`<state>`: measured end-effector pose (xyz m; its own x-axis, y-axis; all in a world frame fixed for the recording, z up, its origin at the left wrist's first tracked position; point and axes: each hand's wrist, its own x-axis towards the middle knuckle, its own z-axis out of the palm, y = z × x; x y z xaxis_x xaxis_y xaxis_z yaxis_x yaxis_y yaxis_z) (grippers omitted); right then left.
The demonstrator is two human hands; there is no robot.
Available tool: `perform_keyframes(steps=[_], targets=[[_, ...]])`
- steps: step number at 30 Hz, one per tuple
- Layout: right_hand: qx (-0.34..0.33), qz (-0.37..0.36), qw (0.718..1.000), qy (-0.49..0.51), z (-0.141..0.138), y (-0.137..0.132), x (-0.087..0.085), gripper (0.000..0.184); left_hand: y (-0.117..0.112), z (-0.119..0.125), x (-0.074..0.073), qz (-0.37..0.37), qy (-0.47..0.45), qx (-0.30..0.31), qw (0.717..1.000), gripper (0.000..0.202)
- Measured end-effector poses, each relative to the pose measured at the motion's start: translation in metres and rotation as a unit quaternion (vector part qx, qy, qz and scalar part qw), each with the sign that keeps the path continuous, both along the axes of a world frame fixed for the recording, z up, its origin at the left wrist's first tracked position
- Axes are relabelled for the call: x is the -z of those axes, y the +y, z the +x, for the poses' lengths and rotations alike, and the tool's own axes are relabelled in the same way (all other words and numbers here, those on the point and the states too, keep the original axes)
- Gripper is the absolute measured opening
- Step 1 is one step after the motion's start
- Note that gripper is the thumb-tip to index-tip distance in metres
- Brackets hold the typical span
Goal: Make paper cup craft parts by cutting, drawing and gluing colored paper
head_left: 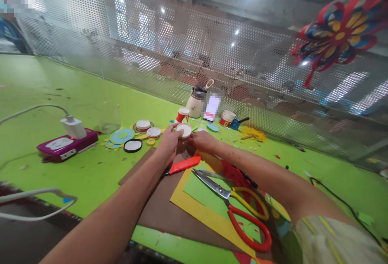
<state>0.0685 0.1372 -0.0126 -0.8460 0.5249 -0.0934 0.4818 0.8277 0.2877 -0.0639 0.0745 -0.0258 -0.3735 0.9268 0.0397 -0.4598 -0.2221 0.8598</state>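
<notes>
My left hand (170, 140) is closed on a small round white lid-like disc (183, 131), with the thumb across its face. Just to the right, my right hand (203, 140) has its fingers pinched together close to the disc; a bit of green shows at the fingertips, too small to name. Below the hands lies a red-handled cutter (185, 165) on a brown board (165, 205). Scissors (221, 191) with one yellow and one red handle lie partly open on green paper (197, 189) and yellow paper (184, 195).
Left of my hands are a purple power strip (68, 144) with a white plug, round paper pieces (122, 136) and a black-rimmed disc (133, 146). Behind stand paper cups (227, 118), a kettle (195, 102) and a phone (211, 107). A perforated metal screen (145, 45) borders the green table.
</notes>
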Motion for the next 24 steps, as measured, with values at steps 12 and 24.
perform_keyframes(steps=[12,24], targets=[[0.013,-0.061,0.976,0.208,0.029,-0.030,-0.066,0.016,-0.001,-0.019,-0.019,0.023,-0.008,-0.123,0.992,0.023],[-0.084,-0.096,0.991,0.047,0.041,-0.199,-0.033,0.010,-0.004,-0.018,-0.029,0.031,-0.015,-0.114,0.993,0.023]])
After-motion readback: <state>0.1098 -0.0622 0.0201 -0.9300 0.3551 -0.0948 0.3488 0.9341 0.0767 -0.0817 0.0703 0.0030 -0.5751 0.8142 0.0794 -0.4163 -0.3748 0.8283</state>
